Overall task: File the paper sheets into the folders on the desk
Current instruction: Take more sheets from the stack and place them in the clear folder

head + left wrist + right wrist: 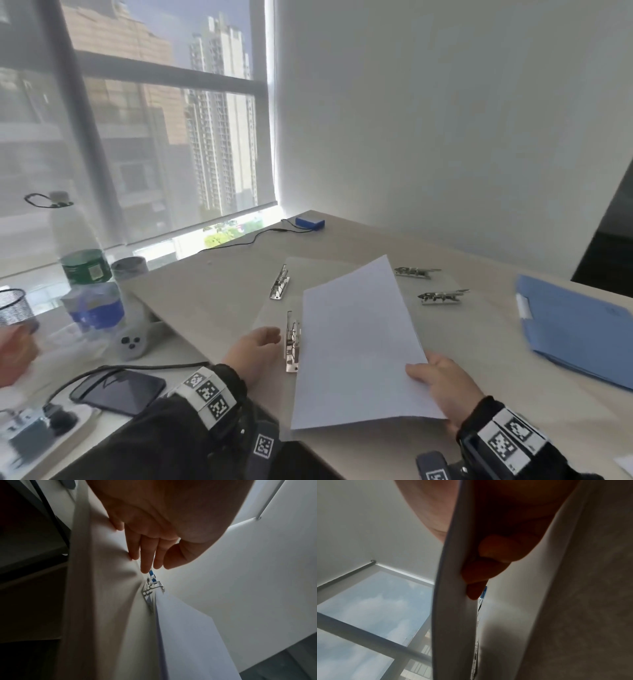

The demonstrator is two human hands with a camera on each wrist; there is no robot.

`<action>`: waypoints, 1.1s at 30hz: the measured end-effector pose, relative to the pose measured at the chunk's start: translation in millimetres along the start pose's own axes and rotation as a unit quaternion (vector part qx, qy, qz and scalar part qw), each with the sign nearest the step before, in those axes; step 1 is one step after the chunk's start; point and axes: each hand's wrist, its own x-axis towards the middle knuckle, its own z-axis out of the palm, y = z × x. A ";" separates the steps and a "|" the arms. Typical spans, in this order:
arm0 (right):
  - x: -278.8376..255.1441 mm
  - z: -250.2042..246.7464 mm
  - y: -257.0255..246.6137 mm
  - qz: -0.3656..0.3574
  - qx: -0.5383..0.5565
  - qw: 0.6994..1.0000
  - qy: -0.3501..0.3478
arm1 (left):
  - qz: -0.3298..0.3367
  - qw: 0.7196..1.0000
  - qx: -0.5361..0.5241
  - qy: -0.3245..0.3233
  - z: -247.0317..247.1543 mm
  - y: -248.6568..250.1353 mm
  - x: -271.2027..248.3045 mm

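Note:
A stack of white paper sheets [356, 346] lies tilted over an open pale folder [448, 329] on the desk. My right hand [435, 380] grips the stack's near right corner, thumb on top, fingers [488, 566] underneath the paper stack [453, 615]. The sheets' left edge lies along the folder's near metal clip [292, 342]. My left hand [265, 339] rests open just left of that clip, its straight fingers [145, 561] touching the folder beside the clip [151, 586] and the sheets [185, 635]. A closed blue folder [575, 339] lies at the right.
Three more metal clips [281, 282] [416, 272] [442, 296] show on the open folder. A small blue box [310, 222] with a cable sits at the far corner. Bottles [85, 270], a mesh cup [13, 308], a phone [120, 390] and a power strip crowd the left.

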 end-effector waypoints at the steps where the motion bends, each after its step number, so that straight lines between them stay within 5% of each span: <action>1: 1.7 2.0 0.6 -0.001 -0.002 1.000 -0.005 | -0.004 1.000 -0.007 -0.002 1.8 -0.5 -1.1; 24: 16.8 -7.8 2.1 0.037 -0.068 0.997 -0.028 | -0.035 0.999 0.027 0.016 -4.7 7.4 26.3; 33: 23.2 -13.4 8.7 0.040 -0.068 0.997 -0.024 | -0.046 0.997 -0.058 0.035 7.7 22.4 52.9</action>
